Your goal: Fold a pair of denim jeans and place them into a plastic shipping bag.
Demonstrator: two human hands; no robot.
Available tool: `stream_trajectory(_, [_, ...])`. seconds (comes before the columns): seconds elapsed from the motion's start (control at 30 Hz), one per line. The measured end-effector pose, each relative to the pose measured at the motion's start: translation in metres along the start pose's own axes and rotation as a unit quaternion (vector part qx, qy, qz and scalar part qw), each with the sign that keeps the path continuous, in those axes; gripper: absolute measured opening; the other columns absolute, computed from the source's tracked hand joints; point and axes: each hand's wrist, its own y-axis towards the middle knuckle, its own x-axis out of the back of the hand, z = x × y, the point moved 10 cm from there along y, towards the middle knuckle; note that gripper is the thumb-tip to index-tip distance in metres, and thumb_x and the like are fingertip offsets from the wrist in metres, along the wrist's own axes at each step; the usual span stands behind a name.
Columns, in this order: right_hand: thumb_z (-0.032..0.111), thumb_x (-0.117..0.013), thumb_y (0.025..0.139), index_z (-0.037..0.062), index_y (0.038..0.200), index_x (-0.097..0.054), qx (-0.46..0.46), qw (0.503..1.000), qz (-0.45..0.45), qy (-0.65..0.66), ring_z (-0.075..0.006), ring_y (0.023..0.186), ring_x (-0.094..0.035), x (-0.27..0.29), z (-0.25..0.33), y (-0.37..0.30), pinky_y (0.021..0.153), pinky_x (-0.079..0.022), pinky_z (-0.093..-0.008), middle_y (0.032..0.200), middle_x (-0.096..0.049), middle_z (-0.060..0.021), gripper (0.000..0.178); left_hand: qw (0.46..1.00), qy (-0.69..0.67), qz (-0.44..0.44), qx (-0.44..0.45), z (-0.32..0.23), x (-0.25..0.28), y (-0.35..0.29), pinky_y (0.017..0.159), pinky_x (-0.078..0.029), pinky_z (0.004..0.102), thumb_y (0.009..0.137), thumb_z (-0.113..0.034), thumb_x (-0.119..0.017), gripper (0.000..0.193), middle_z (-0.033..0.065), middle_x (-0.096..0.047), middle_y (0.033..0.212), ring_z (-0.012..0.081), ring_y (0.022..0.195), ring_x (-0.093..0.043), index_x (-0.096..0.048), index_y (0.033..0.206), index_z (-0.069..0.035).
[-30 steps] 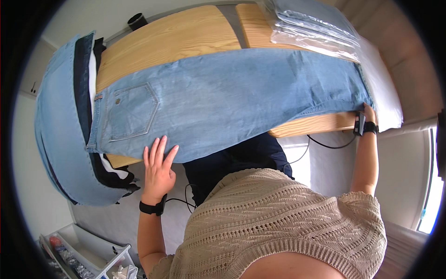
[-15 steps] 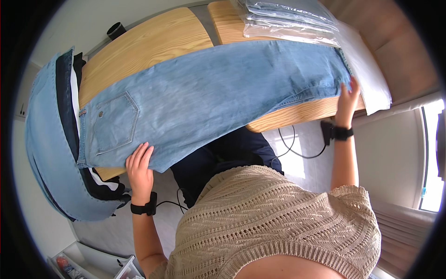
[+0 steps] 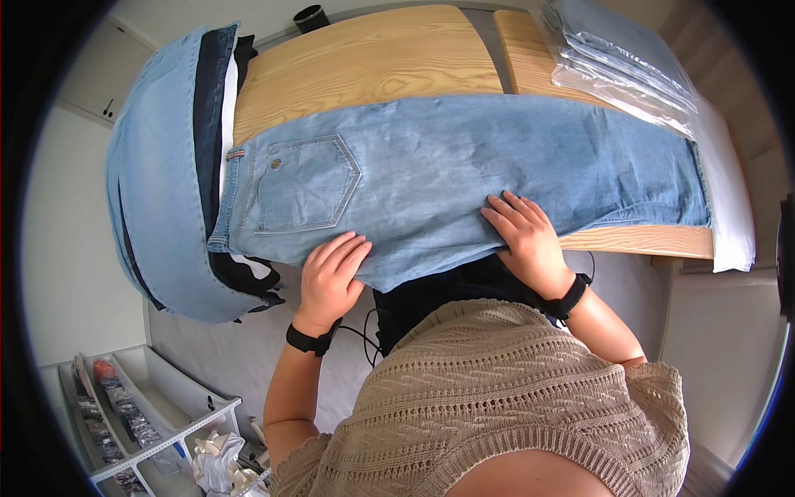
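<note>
A pair of light blue jeans [image 3: 431, 166], folded lengthwise, lies across the wooden table, waistband to the left and leg hem to the right. A back pocket with a small round metal badge faces up. My left hand [image 3: 331, 269] rests at the near edge of the jeans below the pocket, fingers stretched over the denim. Farther right, my right hand [image 3: 526, 236] lies on the near edge around mid-leg, open, fingers laid out on the fabric. Both hands wear black wrist straps.
Draped over the table's left end is a stack of blue and dark denim [image 3: 157, 182]. Folded jeans in clear plastic [image 3: 621, 62] lie at the far right, beside a white sheet [image 3: 729, 182]. A black cup [image 3: 310, 18] stands behind the table [image 3: 373, 58]. White bins [image 3: 178, 385] sit at lower left.
My right hand has moved left from the hem to the near edge at mid-leg. My left hand stays at the edge near the pocket. The whole view has shifted, showing more of the left side.
</note>
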Motion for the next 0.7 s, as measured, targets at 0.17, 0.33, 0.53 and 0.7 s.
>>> stream_trajectory(0.17, [-0.002, -0.055, 0.064, 0.0033, 0.114, -0.054, 0.021, 0.999, -0.001, -0.042, -0.0282, 0.116, -0.050, 0.002, -0.003, -0.008, 0.100, -0.036, -0.0421, 0.122, -0.055, -0.0117, 0.050, 0.988, 0.141, -0.028, 0.062, 0.036, 0.004, -0.023, 0.095, -0.034, 0.0428, 0.060, 0.004, -0.057, 0.053, 0.0089, -0.055, 0.120, 0.0240, 0.115, -0.050, -0.057, 0.112, -0.006])
stream_trajectory(0.33, [0.003, -0.059, 0.063, 0.0040, 0.114, -0.054, 0.003, 0.997, 0.016, -0.072, -0.0260, 0.121, -0.046, 0.017, -0.022, -0.014, 0.101, -0.034, -0.0433, 0.125, -0.052, -0.0106, 0.051, 0.981, 0.168, -0.021, 0.093, 0.079, 0.022, -0.044, 0.098, -0.032, 0.0428, 0.063, 0.003, -0.058, 0.051, 0.0084, -0.055, 0.121, 0.0231, 0.117, -0.048, -0.057, 0.113, -0.007])
stream_trajectory(0.53, [0.005, -0.063, 0.063, 0.0049, 0.112, -0.055, -0.079, 0.993, -0.009, -0.083, -0.0273, 0.123, -0.043, 0.032, -0.050, -0.027, 0.102, -0.032, -0.0450, 0.129, -0.050, -0.0111, 0.049, 0.980, 0.157, -0.029, 0.120, 0.111, 0.038, -0.058, 0.100, -0.031, 0.0412, 0.065, 0.004, -0.056, 0.050, 0.0061, -0.055, 0.121, 0.0223, 0.116, -0.049, -0.056, 0.114, -0.006])
stream_trajectory(0.7, [0.002, -0.063, 0.068, 0.0039, 0.096, -0.060, -0.062, 0.996, -0.039, -0.049, -0.0258, 0.105, -0.057, 0.049, -0.070, -0.020, 0.091, -0.042, -0.0388, 0.108, -0.063, -0.0098, 0.029, 0.988, 0.097, -0.037, 0.117, 0.117, 0.049, -0.047, 0.095, -0.036, 0.0414, 0.072, 0.001, -0.055, 0.033, 0.0107, -0.059, 0.109, 0.0266, 0.106, -0.054, -0.057, 0.105, -0.004])
